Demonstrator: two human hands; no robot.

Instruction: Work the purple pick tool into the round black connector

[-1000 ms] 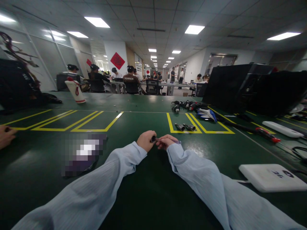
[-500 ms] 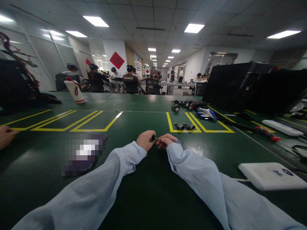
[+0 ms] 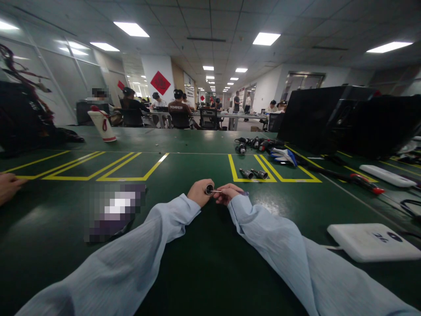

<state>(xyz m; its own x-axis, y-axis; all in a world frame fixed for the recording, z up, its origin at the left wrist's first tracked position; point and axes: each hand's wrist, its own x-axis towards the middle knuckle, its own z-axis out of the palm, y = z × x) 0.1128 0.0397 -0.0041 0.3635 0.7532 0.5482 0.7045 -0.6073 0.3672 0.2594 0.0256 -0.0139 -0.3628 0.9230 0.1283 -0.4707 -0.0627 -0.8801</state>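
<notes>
My left hand is closed around a round metal connector, its dark open end turned to the right. In my right hand is a small screwdriver with a thin metal shaft. Its clear purplish handle end shows behind the fingers. The shaft's tip reaches the connector's open end; how deep it goes I cannot tell. Beyond my right hand, two similar metal connectors lie side by side inside a yellow-taped rectangle on the green table.
A phone-like object, partly pixelated, lies left of my arms. Another person's hand rests at the left edge. Rightward are a blue-white glove, cabled connectors, a red-black screwdriver and a white box. A cup stands farther back.
The screwdriver and the connector have turned slightly, so more of the shaft and of the connector's open end shows. Both hands stay almost in place.
</notes>
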